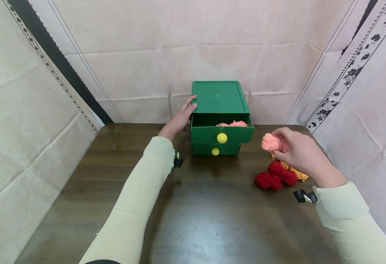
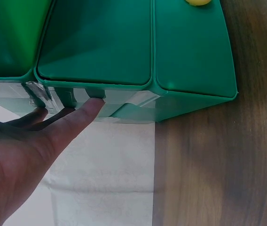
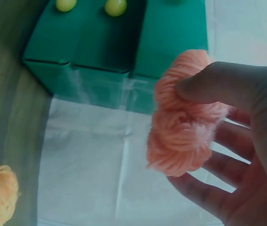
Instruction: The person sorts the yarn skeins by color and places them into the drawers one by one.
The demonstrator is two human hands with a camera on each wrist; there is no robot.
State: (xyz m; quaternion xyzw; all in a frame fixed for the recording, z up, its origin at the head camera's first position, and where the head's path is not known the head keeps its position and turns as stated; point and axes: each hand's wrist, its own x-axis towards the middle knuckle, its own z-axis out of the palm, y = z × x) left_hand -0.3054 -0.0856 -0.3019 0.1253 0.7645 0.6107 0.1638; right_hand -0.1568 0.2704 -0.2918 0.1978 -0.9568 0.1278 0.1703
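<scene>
A green drawer box (image 1: 219, 97) with yellow round knobs stands at the back of the table, its upper drawer (image 1: 206, 134) pulled out. Peach yarn (image 1: 237, 124) shows inside that drawer. My left hand (image 1: 181, 117) rests on the box's left side; in the left wrist view its fingertips (image 2: 93, 104) touch the taped wall. To the right of the box, my right hand (image 1: 298, 152) holds a small skein of peach yarn (image 3: 185, 122) between thumb and fingers, above the table. Below it lie dark red yarn skeins (image 1: 272, 179) and yellow-orange yarn (image 1: 299, 173).
The brown wooden table (image 1: 193, 220) spreads toward me in front of the box. A pale cloth wall (image 1: 140, 73) rises behind it, and similar cloth sheets (image 1: 371, 121) border the left and right sides.
</scene>
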